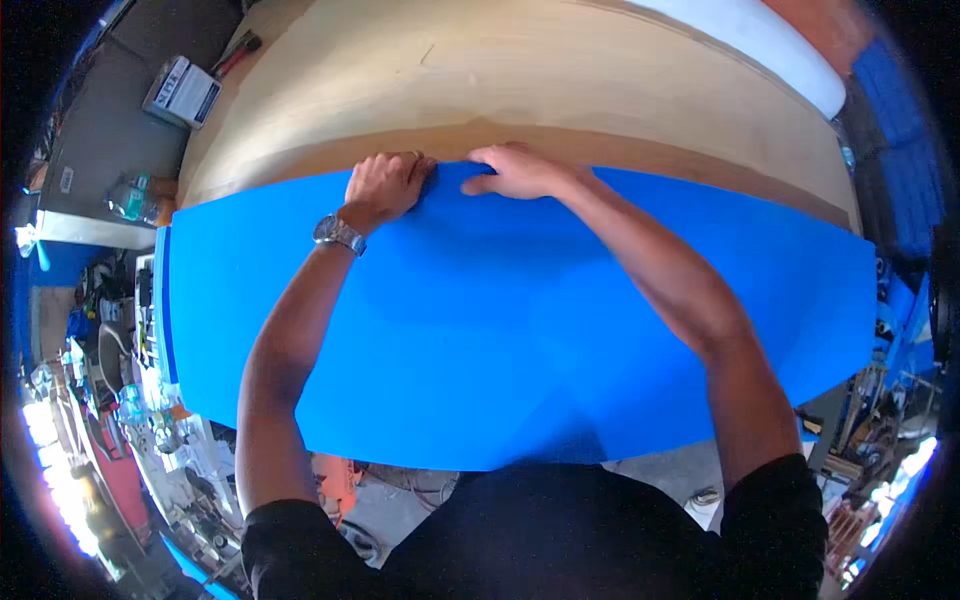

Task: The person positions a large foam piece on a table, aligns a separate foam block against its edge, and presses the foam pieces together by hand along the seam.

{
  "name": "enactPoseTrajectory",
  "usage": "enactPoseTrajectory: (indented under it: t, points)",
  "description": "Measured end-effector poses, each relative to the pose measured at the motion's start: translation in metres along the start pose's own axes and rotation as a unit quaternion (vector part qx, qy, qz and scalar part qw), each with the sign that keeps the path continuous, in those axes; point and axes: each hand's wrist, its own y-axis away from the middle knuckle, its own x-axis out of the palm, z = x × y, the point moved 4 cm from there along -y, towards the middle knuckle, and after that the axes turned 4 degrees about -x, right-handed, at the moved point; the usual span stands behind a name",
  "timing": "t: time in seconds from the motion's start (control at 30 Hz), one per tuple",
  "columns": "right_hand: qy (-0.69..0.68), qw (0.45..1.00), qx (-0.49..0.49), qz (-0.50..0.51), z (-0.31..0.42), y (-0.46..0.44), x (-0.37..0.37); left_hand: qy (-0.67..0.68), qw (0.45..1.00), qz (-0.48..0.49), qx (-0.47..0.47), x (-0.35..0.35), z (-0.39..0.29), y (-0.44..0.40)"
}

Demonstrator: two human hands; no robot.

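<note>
L hand (385,185): curled @ blue sheet (470,340) far edge, tips hidden | R hand (515,172): part-open, same edge | grips: can't tell

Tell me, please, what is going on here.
A person has both hands at the far edge of a large blue sheet. The left hand rests there with fingers bent; the right hand is beside it, thumb and fingers apart. Whether either grips the edge is unclear. Beyond the sheet lies a pale wooden surface.
</note>
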Motion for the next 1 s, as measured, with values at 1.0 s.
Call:
enactPoseTrajectory:
  t: [1.0]
  points:
    - [0.052,0.996,0.068,-0.008,-0.159,0.214,-0.092,-0.024,0.998,0.042,0.040,0.069,-0.283,-0.072]
